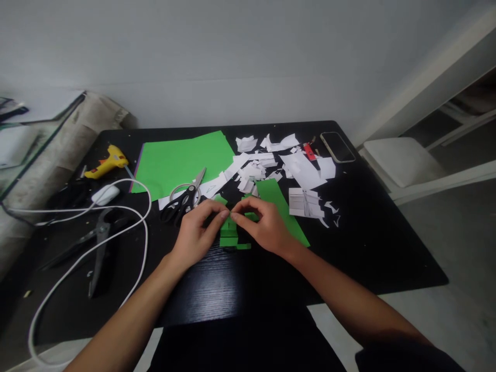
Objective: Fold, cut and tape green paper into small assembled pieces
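My left hand [197, 230] and my right hand [263, 225] meet over the middle of the black table [387, 248]. Both pinch a small folded green paper piece [229, 232], fingertips touching at its top. The piece shows several fold lines and lies partly under my fingers. A longer green paper strip [281, 204] lies just behind my right hand. Black-handled scissors [185, 199] rest just beyond my left hand.
A large green sheet [182, 160] lies at the back left. White paper scraps [287, 165] are scattered behind. A phone [337, 146], a red object [309, 151], a yellow glue gun [106, 161], a white cable [96, 243] and dark pliers [98, 243] are also on the table.
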`<state>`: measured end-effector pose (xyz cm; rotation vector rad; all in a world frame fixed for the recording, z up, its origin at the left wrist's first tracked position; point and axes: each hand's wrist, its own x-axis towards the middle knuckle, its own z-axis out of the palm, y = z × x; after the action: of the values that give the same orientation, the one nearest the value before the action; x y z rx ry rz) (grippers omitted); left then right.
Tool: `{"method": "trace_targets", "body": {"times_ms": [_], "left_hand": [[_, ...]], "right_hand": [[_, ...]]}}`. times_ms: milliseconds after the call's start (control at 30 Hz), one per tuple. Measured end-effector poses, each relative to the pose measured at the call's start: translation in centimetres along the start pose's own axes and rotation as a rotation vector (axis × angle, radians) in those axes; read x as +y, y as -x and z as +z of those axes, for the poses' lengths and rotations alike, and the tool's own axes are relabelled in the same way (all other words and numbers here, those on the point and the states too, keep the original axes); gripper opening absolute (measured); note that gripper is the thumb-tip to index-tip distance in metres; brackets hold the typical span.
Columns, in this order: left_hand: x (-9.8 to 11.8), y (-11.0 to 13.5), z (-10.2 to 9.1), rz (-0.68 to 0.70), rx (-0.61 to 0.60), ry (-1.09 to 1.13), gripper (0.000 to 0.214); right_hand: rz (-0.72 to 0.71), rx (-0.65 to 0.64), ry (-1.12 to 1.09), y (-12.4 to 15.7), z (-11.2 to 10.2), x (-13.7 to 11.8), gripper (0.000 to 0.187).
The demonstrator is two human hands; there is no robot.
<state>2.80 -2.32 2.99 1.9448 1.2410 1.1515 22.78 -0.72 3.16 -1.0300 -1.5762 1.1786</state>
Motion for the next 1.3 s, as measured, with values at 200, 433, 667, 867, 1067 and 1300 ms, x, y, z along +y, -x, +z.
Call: {"method": "trace_targets", "body": {"times_ms": [200, 433, 667, 867, 1067, 1300], "left_hand": [[0.1, 0.3, 0.3, 0.033, -0.013, -0.018, 0.010], [-0.5, -0.1, -0.6, -0.050, 0.070, 0.004, 0.012], [-0.2, -0.2, -0.5, -0.058, 0.076, 0.044, 0.012], [0.4, -0.1, 0.1, -0.010, 0.030, 0.042, 0.009], [0.0, -0.4, -1.0, 0.038, -0.013, 0.016, 0.009], [-0.4, -0.7, -1.7, -0.038, 0.081, 0.026, 0.007]], "right_hand": [[0.047, -0.073, 0.036, -0.1, -0.2, -0.3, 0.008], [0.071, -0.035, 0.000, -0.8, -1.4, -0.4, 0.008], [0.062, -0.011, -0.060, -0.6, -0.8, -0.3, 0.012], [-0.018, -0.060, 0.027, -0.2, -0.3, -0.2, 0.009], [-0.015, -0.099, 0.057, -0.3, -1.1, -0.7, 0.008], [0.077, -0.025, -0.028, -0.8, -1.4, -0.9, 0.010]]}}
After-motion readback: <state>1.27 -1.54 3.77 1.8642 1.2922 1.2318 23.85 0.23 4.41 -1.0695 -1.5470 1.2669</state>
